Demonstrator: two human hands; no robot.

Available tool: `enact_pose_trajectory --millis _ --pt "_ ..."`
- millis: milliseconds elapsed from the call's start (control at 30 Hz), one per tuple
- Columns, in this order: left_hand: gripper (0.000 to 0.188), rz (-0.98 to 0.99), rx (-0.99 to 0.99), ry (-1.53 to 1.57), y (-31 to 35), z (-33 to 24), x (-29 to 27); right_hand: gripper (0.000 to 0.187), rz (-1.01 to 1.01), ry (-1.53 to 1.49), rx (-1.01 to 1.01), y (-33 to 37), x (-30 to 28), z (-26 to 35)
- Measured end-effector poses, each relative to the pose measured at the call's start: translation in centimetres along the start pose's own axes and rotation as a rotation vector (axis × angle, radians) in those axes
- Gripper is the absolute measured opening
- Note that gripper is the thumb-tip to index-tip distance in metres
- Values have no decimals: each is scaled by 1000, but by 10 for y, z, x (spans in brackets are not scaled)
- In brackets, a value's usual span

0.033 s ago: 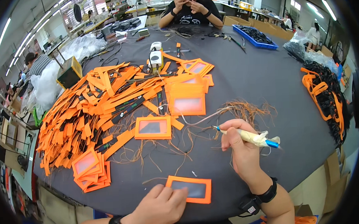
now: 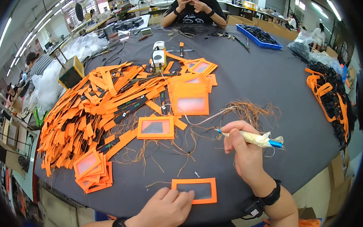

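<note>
My left hand (image 2: pixel 164 209) is closed at the left end of an orange-framed clear window piece (image 2: pixel 213 190) lying flat near the table's front edge. Its fingers are curled, with fingertips on the window; the thumb is hidden. In my right hand (image 2: pixel 247 155) is a pen-shaped tool (image 2: pixel 252 137), wrapped in cream tape, with blue showing at both ends. Its thin tip points left, above the table and apart from the window piece. Just beyond lies another orange-framed window piece (image 2: pixel 155 128), apparently stacked. A further stack (image 2: pixel 190 106) sits behind it.
A large heap of orange strips (image 2: pixel 102 97) covers the left side, with a loose pile of framed pieces (image 2: pixel 92 169) before it. Orange thread scraps (image 2: pixel 251 110) lie right of centre. A white plug adapter (image 2: pixel 159 57) stands behind. A co-worker (image 2: pixel 194 10) sits opposite, near a blue tray (image 2: pixel 259 37).
The window piece under my left hand has turned slightly and shifted right, so its long edges run more level. My left hand has moved slightly right; my right hand stays about where it was.
</note>
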State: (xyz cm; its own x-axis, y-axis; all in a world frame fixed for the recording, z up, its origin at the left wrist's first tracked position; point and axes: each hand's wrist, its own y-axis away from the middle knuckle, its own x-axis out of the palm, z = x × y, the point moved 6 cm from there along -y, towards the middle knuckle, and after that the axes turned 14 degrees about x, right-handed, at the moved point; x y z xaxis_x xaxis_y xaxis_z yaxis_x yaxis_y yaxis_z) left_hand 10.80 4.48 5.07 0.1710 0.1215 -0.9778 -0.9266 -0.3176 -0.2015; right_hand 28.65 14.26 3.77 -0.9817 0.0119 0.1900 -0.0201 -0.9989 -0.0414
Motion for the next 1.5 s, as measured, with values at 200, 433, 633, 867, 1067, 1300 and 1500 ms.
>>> enact_pose_trajectory --millis 200,433,633,867,1067,1300,1500 --pt "15 -120 -121 409 15 26 14 12 142 -1 217 11 26 -19" --pt "15 -97 -406 554 34 73 6 17 261 149 463 29 53 -41" --pt "11 31 -341 552 24 75 17 17 305 139 460 33 59 -56" --pt "9 -88 -335 566 20 76 15 16 320 249 355 35 57 -62" --pt "9 -159 -347 587 22 78 19 17 328 235 345 34 58 -62" --pt "10 -176 -347 599 21 80 20 17 343 284 331 34 59 -61" --pt "10 -182 -348 608 21 80 20 17 350 287 333 34 60 -58"
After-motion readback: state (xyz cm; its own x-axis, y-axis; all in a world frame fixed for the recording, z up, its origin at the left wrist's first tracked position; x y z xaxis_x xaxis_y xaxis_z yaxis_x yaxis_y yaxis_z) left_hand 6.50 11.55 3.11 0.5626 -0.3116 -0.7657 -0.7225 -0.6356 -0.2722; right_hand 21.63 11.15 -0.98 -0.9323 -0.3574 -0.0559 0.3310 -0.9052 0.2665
